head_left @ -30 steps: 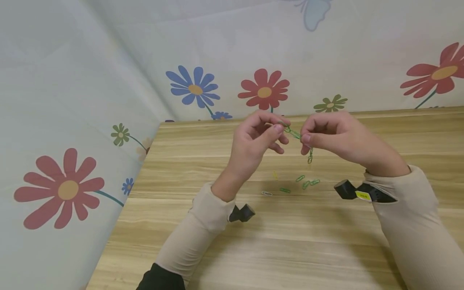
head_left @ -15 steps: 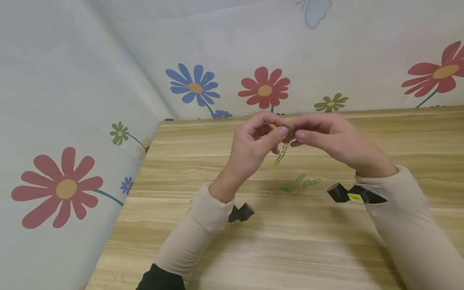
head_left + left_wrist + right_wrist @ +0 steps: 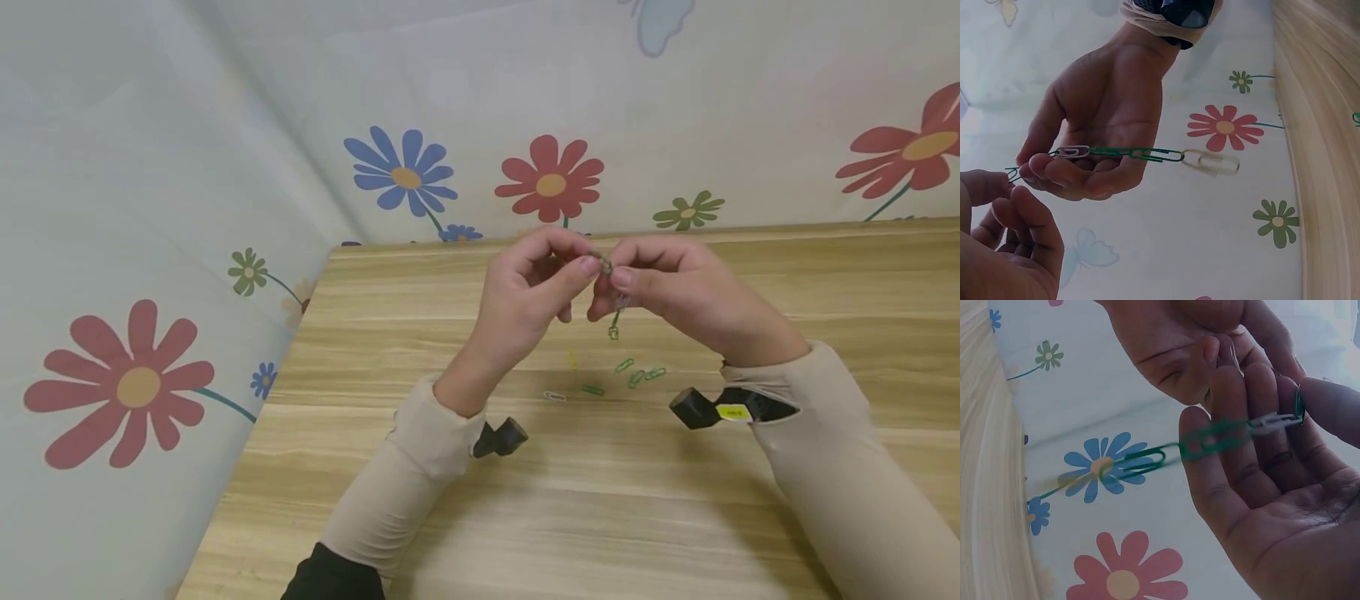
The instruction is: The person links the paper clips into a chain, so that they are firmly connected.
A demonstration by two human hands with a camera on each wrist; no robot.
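Right of centre in the head view, we see the left hand [image 3: 525, 287] pinching a green clip [image 3: 1012, 174] and the right hand [image 3: 675, 292] the dangling paperclip chain [image 3: 1138, 152]; slackening fingertips, we judge, could drop either.

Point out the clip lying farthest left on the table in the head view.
The white clip, the only white one lying there; the yellow clip and the green clips lie farther right.

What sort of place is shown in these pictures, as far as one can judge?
Probably an indoor tabletop work corner, perhaps arranged for recording: a wood-grain table with small paper clips, flower-printed coverings behind and beside it, and black cameras at both wrists.
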